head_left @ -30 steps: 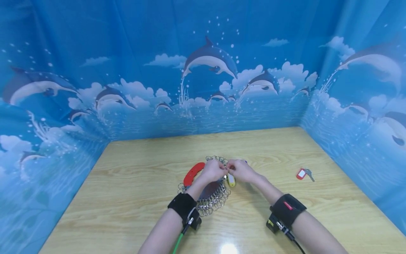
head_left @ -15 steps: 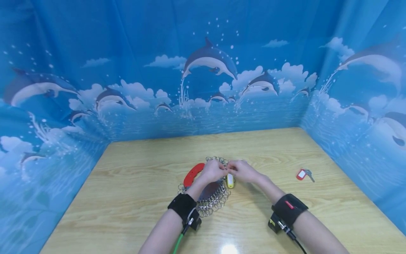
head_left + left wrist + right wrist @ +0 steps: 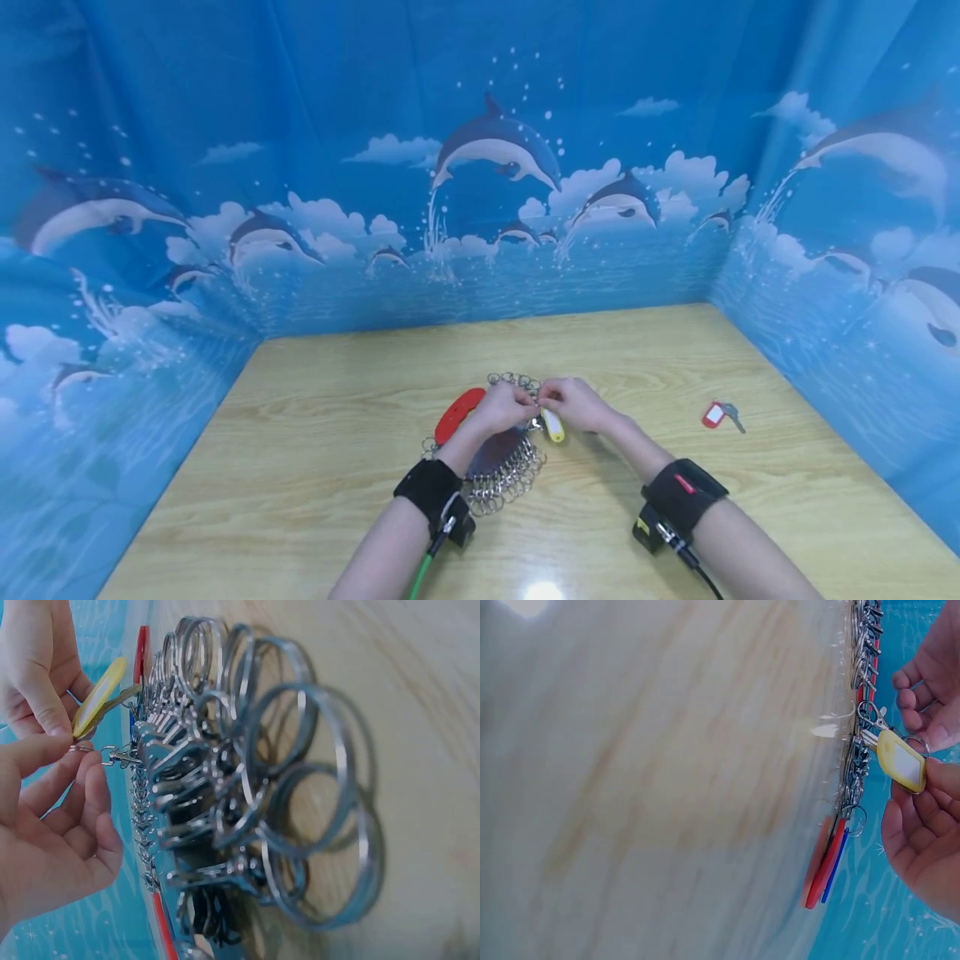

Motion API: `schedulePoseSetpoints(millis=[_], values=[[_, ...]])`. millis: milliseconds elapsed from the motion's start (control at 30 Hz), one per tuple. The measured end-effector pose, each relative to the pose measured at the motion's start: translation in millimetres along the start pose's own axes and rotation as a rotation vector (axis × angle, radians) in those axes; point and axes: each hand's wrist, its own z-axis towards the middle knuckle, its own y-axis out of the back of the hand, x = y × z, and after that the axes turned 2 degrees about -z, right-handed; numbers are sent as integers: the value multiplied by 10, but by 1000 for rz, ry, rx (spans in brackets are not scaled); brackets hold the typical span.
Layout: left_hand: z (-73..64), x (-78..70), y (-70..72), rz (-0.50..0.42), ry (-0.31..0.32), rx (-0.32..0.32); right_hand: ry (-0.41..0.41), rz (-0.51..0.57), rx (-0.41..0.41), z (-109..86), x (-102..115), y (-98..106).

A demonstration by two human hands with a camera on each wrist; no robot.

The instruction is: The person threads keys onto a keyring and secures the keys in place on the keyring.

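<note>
A hoop-shaped bunch of metal snap hooks and split rings (image 3: 352, 742) lies on the table with a red curved plastic piece (image 3: 459, 415). My left hand (image 3: 506, 406) is over it, thumb and fingers pinching a small split ring (image 3: 81, 748) beside a snap hook (image 3: 120, 756). Fingertip to fingertip with it, my right hand (image 3: 573, 404) pinches the yellow key tag (image 3: 901, 759) by its ring end. The tag has a white label and hangs down in the head view. A key (image 3: 120, 697) shows beside the tag in the left wrist view.
Farther right on the wooden table (image 3: 337, 433) lies a red key tag (image 3: 713, 415) with a key (image 3: 735, 415). A blue dolphin-print curtain (image 3: 480, 267) stands behind and at both sides. Cables run from both wrist bands.
The yellow tag has swung between my fingers, first hanging straighter, now tilting to the right. Both hands stay together over the bunch with only small finger shifts.
</note>
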Motion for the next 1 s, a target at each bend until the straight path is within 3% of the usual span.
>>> schedulePoseSetpoints(millis=[200,400,567,1000], values=[[-6,-34,-7,-35,34,-29,-34,24,2,3,27,6],[0,-69,-2,-20,95,-70,10,-29,-3,27,50,-2],[9,-91,14,-64,135,-81,34,-75,-22,43,66,-7],[20,-55,-27,-143,162,-109,79,-144,-40,28,89,-31]])
